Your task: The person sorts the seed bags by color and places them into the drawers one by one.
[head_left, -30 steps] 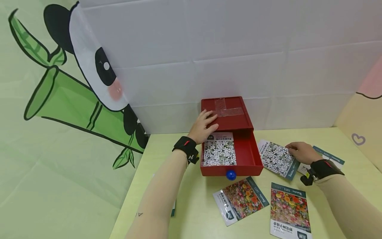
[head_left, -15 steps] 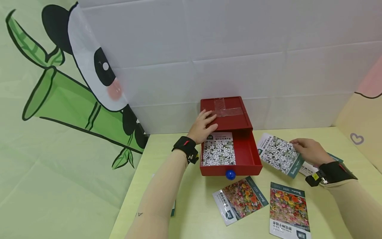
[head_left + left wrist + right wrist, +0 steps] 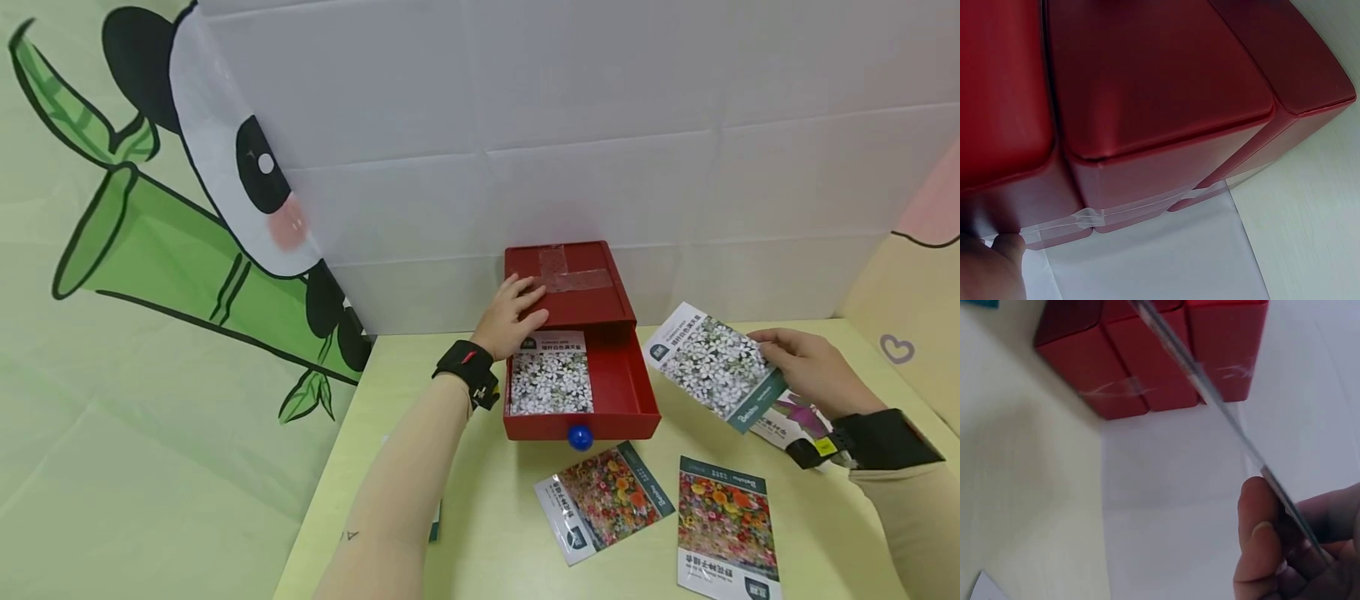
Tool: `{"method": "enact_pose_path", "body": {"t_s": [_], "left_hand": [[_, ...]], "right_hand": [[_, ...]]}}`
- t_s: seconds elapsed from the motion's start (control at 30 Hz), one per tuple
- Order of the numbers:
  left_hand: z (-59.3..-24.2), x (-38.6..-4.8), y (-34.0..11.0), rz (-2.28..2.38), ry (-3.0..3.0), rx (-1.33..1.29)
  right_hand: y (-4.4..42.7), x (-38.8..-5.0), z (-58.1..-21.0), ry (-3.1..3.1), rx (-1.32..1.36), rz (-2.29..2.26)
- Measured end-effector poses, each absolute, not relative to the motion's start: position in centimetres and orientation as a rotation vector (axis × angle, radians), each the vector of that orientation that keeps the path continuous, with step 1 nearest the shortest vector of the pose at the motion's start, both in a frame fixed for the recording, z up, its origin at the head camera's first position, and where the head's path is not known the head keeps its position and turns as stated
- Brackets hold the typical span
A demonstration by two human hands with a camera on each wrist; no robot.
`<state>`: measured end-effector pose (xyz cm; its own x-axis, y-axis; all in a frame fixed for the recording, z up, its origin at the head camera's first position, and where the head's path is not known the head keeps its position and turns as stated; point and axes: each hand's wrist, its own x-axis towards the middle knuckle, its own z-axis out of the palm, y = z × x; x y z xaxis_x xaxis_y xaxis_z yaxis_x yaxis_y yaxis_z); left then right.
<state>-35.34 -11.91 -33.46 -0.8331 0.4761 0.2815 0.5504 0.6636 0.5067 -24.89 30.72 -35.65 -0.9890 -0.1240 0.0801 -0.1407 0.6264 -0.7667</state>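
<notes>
We observe the right hand [image 3: 813, 371] pinching a white-flower packet [image 3: 712, 367] by its green-banded end, tilted and clear of the desk [image 3: 487, 533], to the right of the open drawer [image 3: 626, 383]. The left hand [image 3: 508, 321], fingers spread, rests on top of the red box [image 3: 592, 308]. We note a matching packet [image 3: 551, 379] lying along the drawer's left side. A mixed-flower packet [image 3: 606, 502] lies in front of the blue knob [image 3: 580, 437]; a second such packet [image 3: 729, 529] lies further right.
</notes>
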Motion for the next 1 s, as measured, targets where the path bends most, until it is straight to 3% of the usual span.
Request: {"method": "enact_pose_path", "body": {"t_s": [0.2,0.47,0.73,1.0], "left_hand": [[-33.4,-35.6,-11.7,-0.899,-2.756,-0.842],[-33.5,-35.9,-11.5,-0.890,-2.760,-0.827],[-33.4,-35.9,-11.5,-0.875,-2.746,-0.822],[-33.4,-35.8,-11.5,-0.865,-2.740,-0.826]], "right_hand": [[31.3,-24.6,-34.5,-2.670,0.309,1.600],[31.4,-24.1,-33.3,-2.617,0.380,1.615],[29.9,-23.0,-31.1,-2.299,0.522,2.213],[28.7,-21.6,-29.6,-2.344,0.463,2.103]]}}
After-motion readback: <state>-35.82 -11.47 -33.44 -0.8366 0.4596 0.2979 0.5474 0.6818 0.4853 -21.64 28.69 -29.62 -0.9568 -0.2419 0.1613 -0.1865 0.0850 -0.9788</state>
